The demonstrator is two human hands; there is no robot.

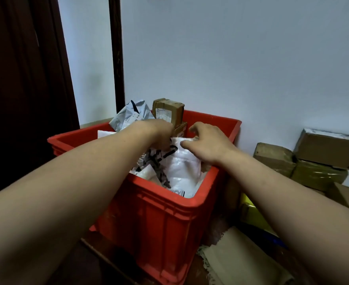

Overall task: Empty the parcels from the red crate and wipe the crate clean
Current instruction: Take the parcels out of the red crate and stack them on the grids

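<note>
Parcels (183,169) inside red crate (165,223)

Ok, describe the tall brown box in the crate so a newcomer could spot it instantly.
Find the red crate against the white wall. At its back edge, a tape-wrapped cardboard box with a white label stands above the rim. Its neighbours, a grey mailer on its left and white mailers in front, are soft bags; it is rigid, brown and tallest.

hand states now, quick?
Left hand: fingers hidden inside the crate, cannot tell.
Right hand: pinching the white bag at its top edge.
</note>
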